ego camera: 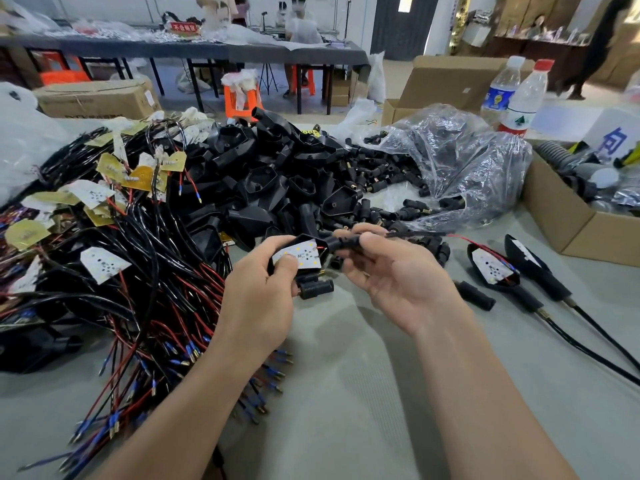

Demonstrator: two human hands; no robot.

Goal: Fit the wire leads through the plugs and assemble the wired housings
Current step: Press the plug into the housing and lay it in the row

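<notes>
Near the middle of the worktop (346,382), just in front of the heap of black shells (273,174), I have the housing (311,238) in the left hand (263,282). Its fingers are curled round the shell and the thumb rests on the white LED board (301,255). The right hand (391,278) pinches the plug (346,243) between thumb and fingertips, hard against the housing's neck. The plug's long axis runs left to right, in line with that neck. The wire leads (420,233) trail out of the plug toward the right edge, so I judge seating it means sliding it leftward along them, the right hand's job. Another plug (315,288) shows just under the left hand; I cannot tell whether it is held. The tangled harness bundle (138,271) lies to the left, two finished units (493,268) and a loose plug (474,295) to the right. None of these cross the line between the hands.
</notes>
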